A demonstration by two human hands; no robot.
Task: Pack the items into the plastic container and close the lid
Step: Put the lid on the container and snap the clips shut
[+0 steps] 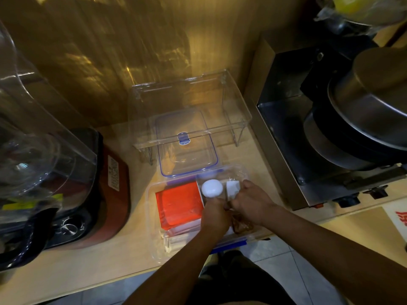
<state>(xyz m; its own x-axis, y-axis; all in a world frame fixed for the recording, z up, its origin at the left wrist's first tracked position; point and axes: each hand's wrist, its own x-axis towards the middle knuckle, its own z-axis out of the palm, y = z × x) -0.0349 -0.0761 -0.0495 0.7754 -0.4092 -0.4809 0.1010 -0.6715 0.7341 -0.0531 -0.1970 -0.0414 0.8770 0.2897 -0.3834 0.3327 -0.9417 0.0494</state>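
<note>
A clear plastic container (154, 227) with blue clips sits at the counter's front edge. Inside it lies an orange-red flat packet (178, 203) on the left, a round white object (211, 188) and a white square piece (233, 187) at the back right. Its clear lid (187, 150) with a blue seal and blue latch lies flat just behind it. My left hand (214, 219) reaches into the container below the round white object, fingers curled. My right hand (251, 201) is closed beside the white square piece. What the hands grip is hidden; a brownish item (242, 226) shows under them.
A clear plastic riser shelf (233, 102) stands behind the lid. A dark red appliance (105, 194) and a big clear dome (33, 119) fill the left. A steel machine with stacked metal pans (352, 119) stands on the right. The counter edge runs close below the container.
</note>
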